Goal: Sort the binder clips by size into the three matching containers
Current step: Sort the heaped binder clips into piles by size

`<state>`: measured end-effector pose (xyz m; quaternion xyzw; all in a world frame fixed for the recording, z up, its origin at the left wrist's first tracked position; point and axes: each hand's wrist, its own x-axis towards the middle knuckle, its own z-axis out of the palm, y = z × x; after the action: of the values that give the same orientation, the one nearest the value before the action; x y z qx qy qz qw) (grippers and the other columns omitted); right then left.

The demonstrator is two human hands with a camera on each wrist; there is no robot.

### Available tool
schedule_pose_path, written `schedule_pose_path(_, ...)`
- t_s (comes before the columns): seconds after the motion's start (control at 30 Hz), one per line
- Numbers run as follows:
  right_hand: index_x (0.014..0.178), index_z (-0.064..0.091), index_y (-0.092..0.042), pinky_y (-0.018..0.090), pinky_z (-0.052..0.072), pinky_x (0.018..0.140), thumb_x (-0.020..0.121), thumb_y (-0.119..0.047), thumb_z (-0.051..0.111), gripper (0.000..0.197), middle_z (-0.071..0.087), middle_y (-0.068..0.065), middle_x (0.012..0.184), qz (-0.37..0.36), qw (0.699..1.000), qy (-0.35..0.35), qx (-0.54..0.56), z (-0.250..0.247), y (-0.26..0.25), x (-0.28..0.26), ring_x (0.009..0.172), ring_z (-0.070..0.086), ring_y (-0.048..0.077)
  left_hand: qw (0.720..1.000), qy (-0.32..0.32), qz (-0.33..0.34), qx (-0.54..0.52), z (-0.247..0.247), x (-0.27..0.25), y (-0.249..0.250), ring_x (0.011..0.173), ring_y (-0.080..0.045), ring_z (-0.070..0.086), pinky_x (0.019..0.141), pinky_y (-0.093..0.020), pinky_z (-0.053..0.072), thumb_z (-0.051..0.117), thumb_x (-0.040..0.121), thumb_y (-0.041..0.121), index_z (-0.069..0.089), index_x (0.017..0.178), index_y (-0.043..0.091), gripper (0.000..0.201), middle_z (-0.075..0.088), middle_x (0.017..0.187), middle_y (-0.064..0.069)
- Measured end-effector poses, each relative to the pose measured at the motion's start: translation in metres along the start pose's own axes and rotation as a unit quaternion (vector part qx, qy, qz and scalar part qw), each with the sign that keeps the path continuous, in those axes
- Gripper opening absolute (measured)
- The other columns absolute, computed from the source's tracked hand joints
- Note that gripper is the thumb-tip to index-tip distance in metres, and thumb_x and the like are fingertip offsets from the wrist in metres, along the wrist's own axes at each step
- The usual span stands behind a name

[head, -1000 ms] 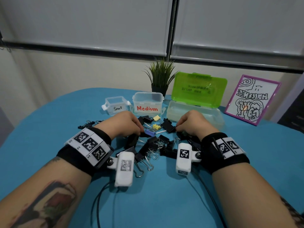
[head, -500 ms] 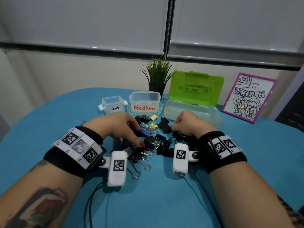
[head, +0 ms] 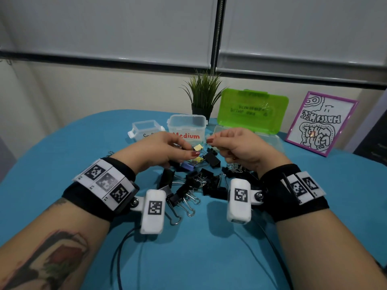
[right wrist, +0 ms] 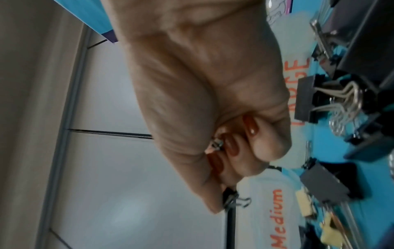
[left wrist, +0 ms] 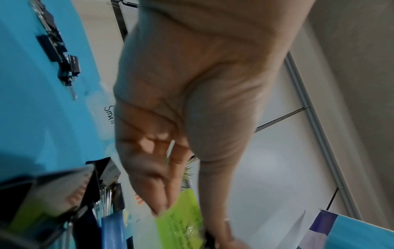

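Sorting has barely begun: most binder clips (head: 194,181) lie piled before the containers (head: 186,127), right hand (head: 236,149) pinching a small clip (right wrist: 234,200), left hand's (head: 165,151) grasp unclear.

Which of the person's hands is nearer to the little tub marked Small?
Left. The left hand hangs just in front of the Small tub, partly covering its label. The right hand is farther right, in front of the green-lidded box, beyond the Medium tub.

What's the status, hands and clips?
Both hands raised over the clip pile. Right hand curled, pinching small clips. Left hand curled; contents unclear. Medium tub just ahead, unobstructed.
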<state>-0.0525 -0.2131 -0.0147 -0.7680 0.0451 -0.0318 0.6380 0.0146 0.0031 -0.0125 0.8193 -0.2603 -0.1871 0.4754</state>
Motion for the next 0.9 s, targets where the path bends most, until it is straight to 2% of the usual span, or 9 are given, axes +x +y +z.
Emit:
schedule_pose_path(0.13, 0.097, 0.066, -0.005, 0.019, 0.023, 0.039, 0.093, -0.011, 0.067, 0.007, 0.045, -0.001, 0.050, -0.050, 0.996, -0.062, -0.042, 0.023, -0.001, -0.003, 0.043, 0.029, 0.009, 0.979, -0.097, -0.031, -0.176, 0.015, -0.008, 0.009, 0.072, -0.005, 0.069, 0.046, -0.012, 0.045, 0.067, 0.073, 0.045, 0.066, 0.108, 0.015, 0.046, 0.074, 0.096, -0.004)
schedule_pose_path(0.27, 0.078, 0.070, -0.018, 0.019, 0.029, 0.041, 0.090, -0.011, 0.072, 0.014, 0.056, 0.002, 0.060, -0.074, 0.991, -0.065, -0.088, 0.033, 0.003, -0.003, 0.046, 0.040, 0.009, 0.969, -0.144, -0.053, -0.195, 0.028, -0.011, 0.012, 0.069, -0.003, 0.067, 0.044, -0.011, 0.046, 0.056, 0.073, 0.059, 0.068, 0.097, 0.016, 0.051, 0.074, 0.090, -0.002)
schedule_pose_path(0.4, 0.097, 0.069, 0.003, 0.016, 0.039, 0.045, 0.089, 0.001, 0.067, 0.008, 0.062, 0.010, 0.069, -0.083, 0.990, -0.079, -0.076, 0.037, 0.000, -0.007, 0.050, 0.051, 0.008, 0.961, -0.167, -0.075, -0.209, 0.031, -0.012, 0.012, 0.066, -0.003, 0.065, 0.048, -0.010, 0.050, 0.061, 0.065, 0.055, 0.069, 0.096, 0.013, 0.053, 0.072, 0.086, 0.000)
schedule_pose_path(0.5, 0.105, 0.067, 0.011, 0.025, 0.051, 0.064, 0.092, 0.006, 0.062, 0.015, 0.067, 0.021, 0.087, -0.084, 0.992, -0.084, -0.034, 0.035, -0.005, -0.009, 0.073, 0.063, 0.024, 0.955, -0.151, -0.078, -0.242, 0.029, -0.011, 0.011, 0.067, -0.004, 0.065, 0.050, -0.011, 0.053, 0.064, 0.067, 0.051, 0.066, 0.093, 0.015, 0.044, 0.066, 0.086, -0.002)
schedule_pose_path(0.63, 0.101, 0.073, -0.001, 0.037, 0.053, 0.095, 0.090, 0.008, 0.060, 0.020, 0.071, 0.019, 0.099, -0.087, 0.990, -0.105, 0.027, 0.028, -0.011, -0.013, 0.094, 0.068, 0.025, 0.951, -0.119, -0.073, -0.276, 0.030, -0.008, 0.010, 0.065, -0.005, 0.065, 0.048, -0.013, 0.053, 0.064, 0.073, 0.052, 0.064, 0.111, 0.021, 0.049, 0.068, 0.086, -0.002)
schedule_pose_path(0.7, 0.102, 0.073, -0.001, 0.041, 0.052, 0.098, 0.090, 0.007, 0.061, 0.019, 0.073, 0.021, 0.105, -0.087, 0.994, -0.069, 0.016, 0.017, -0.017, -0.018, 0.097, 0.069, 0.027, 0.959, -0.098, -0.071, -0.256, 0.030, -0.006, 0.009, 0.061, -0.003, 0.061, 0.043, -0.011, 0.046, 0.063, 0.079, 0.052, 0.063, 0.108, 0.017, 0.046, 0.066, 0.080, 0.000)
schedule_pose_path(0.77, 0.102, 0.073, -0.005, 0.040, 0.054, 0.091, 0.090, 0.001, 0.065, 0.016, 0.077, 0.013, 0.100, -0.072, 0.995, 0.025, -0.057, -0.001, -0.026, -0.025, 0.091, 0.072, 0.023, 0.970, -0.076, -0.066, -0.222, 0.029, -0.002, 0.007, 0.057, -0.003, 0.057, 0.041, -0.011, 0.039, 0.065, 0.084, 0.047, 0.063, 0.096, 0.017, 0.033, 0.065, 0.077, 0.001)
schedule_pose_path(0.83, 0.097, 0.073, -0.009, 0.037, 0.058, 0.080, 0.088, -0.005, 0.070, 0.010, 0.076, 0.008, 0.095, -0.041, 0.978, 0.139, -0.153, -0.022, -0.032, -0.031, 0.087, 0.071, 0.020, 0.977, -0.059, -0.055, -0.196, 0.029, 0.001, 0.004, 0.055, -0.003, 0.055, 0.040, -0.012, 0.036, 0.067, 0.090, 0.031, 0.062, 0.086, 0.016, 0.017, 0.066, 0.078, -0.001)
schedule_pose_path(0.9, 0.095, 0.072, -0.010, 0.031, 0.051, 0.066, 0.086, -0.013, 0.074, 0.010, 0.071, 0.006, 0.094, 0.011, 0.943, 0.210, -0.257, -0.037, -0.033, -0.035, 0.085, 0.067, 0.020, 0.981, -0.048, -0.050, -0.181, 0.031, 0.002, 0.002, 0.052, -0.002, 0.056, 0.038, -0.013, 0.036, 0.060, 0.097, 0.013, 0.061, 0.090, 0.013, 0.007, 0.068, 0.077, -0.002)
